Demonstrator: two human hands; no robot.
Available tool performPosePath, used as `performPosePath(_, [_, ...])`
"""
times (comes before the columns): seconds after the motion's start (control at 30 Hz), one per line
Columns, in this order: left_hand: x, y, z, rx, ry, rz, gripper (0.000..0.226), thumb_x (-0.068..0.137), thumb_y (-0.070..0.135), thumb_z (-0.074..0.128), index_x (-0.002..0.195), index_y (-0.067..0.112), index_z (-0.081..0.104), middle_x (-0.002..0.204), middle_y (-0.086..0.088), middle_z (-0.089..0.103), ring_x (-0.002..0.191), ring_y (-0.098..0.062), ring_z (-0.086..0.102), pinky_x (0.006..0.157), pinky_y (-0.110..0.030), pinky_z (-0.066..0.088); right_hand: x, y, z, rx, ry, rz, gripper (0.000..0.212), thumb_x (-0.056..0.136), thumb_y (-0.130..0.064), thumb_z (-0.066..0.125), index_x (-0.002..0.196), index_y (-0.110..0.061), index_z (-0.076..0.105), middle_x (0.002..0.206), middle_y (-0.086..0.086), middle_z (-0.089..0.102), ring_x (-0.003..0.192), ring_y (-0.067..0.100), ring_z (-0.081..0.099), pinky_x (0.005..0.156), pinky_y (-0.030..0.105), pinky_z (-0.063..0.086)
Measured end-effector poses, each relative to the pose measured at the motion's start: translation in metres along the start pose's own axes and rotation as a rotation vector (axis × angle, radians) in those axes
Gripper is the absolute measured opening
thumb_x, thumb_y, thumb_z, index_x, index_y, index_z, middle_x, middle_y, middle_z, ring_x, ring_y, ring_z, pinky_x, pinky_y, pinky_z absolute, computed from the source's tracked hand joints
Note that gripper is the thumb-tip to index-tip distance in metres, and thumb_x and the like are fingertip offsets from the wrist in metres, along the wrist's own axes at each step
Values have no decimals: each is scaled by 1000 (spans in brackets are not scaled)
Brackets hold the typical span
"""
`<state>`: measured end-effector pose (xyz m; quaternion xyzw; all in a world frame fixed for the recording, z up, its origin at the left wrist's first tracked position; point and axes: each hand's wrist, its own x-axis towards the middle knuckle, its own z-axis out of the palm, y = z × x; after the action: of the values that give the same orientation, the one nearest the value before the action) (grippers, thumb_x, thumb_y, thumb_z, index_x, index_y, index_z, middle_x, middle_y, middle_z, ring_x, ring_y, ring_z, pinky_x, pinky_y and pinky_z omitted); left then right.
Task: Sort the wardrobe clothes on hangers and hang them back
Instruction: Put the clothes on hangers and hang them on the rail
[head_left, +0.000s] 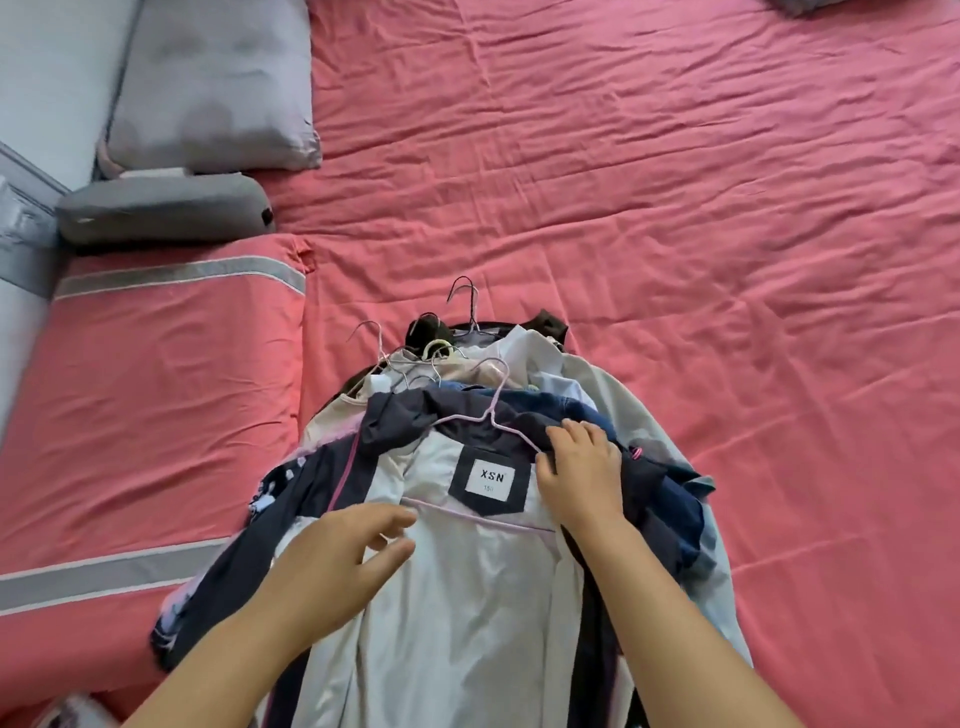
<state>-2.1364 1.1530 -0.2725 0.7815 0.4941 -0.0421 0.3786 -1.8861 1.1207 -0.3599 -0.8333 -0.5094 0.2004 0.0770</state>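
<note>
bed sheet (675, 182): pink and creased, covering the bed.
folded blanket (156, 395): pink with grey stripes, lying at the left on the sheet.
pillow (213, 83): grey, leaning at the top left.
bolster (161, 208): dark grey, lying just below the pillow, above the folded blanket.

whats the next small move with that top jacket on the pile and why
Probably lift the top jacket off the pile by its pink hanger. The right hand already rests at the hanger's shoulder, the left hand hovers open over the lining, and more hangered clothes lie underneath on the bed.
</note>
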Motion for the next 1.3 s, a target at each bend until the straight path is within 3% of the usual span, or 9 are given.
performPosePath(0.1, [4,-9,-2,-2,-4,-58,17,88,37,61,101,48,60,97,28,62,88,11,58,79,-22,49,26,-3,12,-49,-114,18,43,96,-32,41,137,-18,39,137,1,44,133,23,33,114,48,12])
performPosePath(0.43, [24,-22,-18,17,54,-108,19,84,46,60,103,43,63,94,26,63,83,8,59,78,-24,50,46,-13,24,-259,-132,48,16,90,-21,47,103,-18,56,108,1,60,103,24,52,85,36,36])
performPosePath(0.63, [31,-19,-31,-1,100,-14,36,78,52,56,108,35,66,97,28,60,89,8,57,83,-27,49,7,-22,9,29,192,-18,44,47,0,82,54,-16,42,48,-1,47,40,26,48,45,26,25])
performPosePath(0.73, [32,-20,-42,45,142,76,54,75,52,53,125,30,57,123,23,50,116,4,46,97,-20,38,-27,-26,-6,231,377,-46,14,67,-2,66,70,-15,60,58,-3,55,52,25,55,47,26,35])
performPosePath(0.87, [29,-19,-63,156,172,209,75,81,28,70,145,27,30,153,7,22,142,-14,20,113,-29,22,-75,-39,-35,408,432,-73,26,79,-12,51,95,-23,70,81,-10,66,76,14,60,63,29,47])
performPosePath(0.97, [20,-18,-80,242,148,411,92,73,42,71,145,35,15,155,14,10,144,-12,5,116,-34,11,-118,-52,-61,501,480,-94,28,83,-11,50,97,-28,66,90,-15,67,85,10,61,73,31,50])
performPosePath(1.07, [1,-14,-93,340,56,609,91,60,69,47,143,40,26,147,26,18,141,-3,7,114,-32,3,-175,-71,-87,528,581,-94,30,84,-10,51,102,-29,66,95,-17,68,90,7,63,78,32,51])
performPosePath(1.17, [-30,-7,-96,297,17,757,58,65,69,40,98,26,62,97,17,64,101,-10,56,86,-25,41,-238,-102,-115,538,680,-64,43,81,-6,53,107,-39,62,98,-29,66,92,-2,62,81,17,47])
performPosePath(1.3, [-85,3,-98,187,243,985,49,84,64,34,64,19,35,51,7,36,49,-9,38,47,-28,32,-320,-137,-133,494,834,24,39,76,-3,64,102,-31,70,90,-26,69,85,-3,64,77,16,49])
